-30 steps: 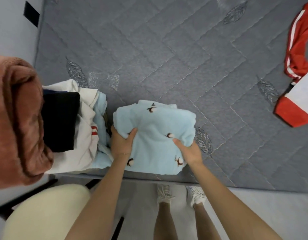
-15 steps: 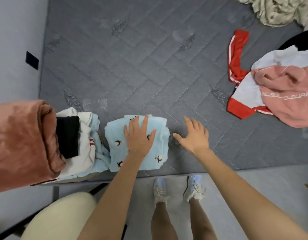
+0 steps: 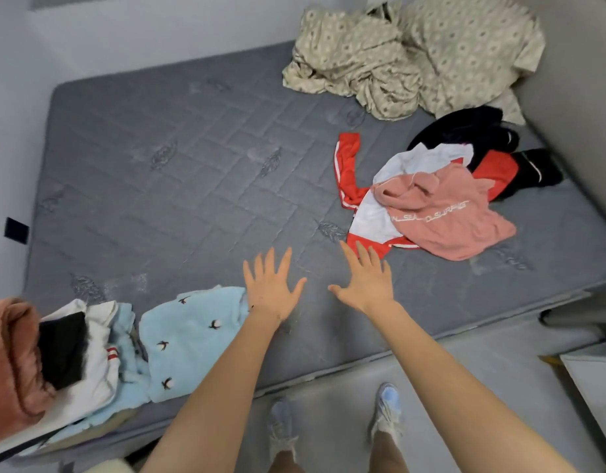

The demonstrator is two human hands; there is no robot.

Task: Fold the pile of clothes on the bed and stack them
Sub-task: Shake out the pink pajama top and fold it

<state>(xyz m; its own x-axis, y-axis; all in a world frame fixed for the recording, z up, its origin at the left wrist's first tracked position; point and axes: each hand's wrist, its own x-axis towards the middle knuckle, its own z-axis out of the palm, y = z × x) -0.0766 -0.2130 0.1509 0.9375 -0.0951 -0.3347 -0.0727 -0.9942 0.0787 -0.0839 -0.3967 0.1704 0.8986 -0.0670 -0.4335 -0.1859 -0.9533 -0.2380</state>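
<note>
Grey quilted mattress [image 3: 192, 165], clothes half sorted, nothing held.
Left hand [image 3: 272, 288] and right hand [image 3: 364, 285] hover side by side, fingers straight and splayed. Folded light-blue garment [image 3: 189, 339] lies just beside the left wrist, next to the folded stack [image 3: 93, 356] at the near-left edge; the unfolded pile [image 3: 373, 216], pink sweatshirt [image 3: 448, 220] on top, lies beyond the right hand.

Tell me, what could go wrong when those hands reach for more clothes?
The pink top lies over the red-and-white jacket, so pulling one may drag the other. The folded stack sits at the mattress edge and might slide off. The left forearm passes close beside the folded blue garment and could ruffle it.
</note>
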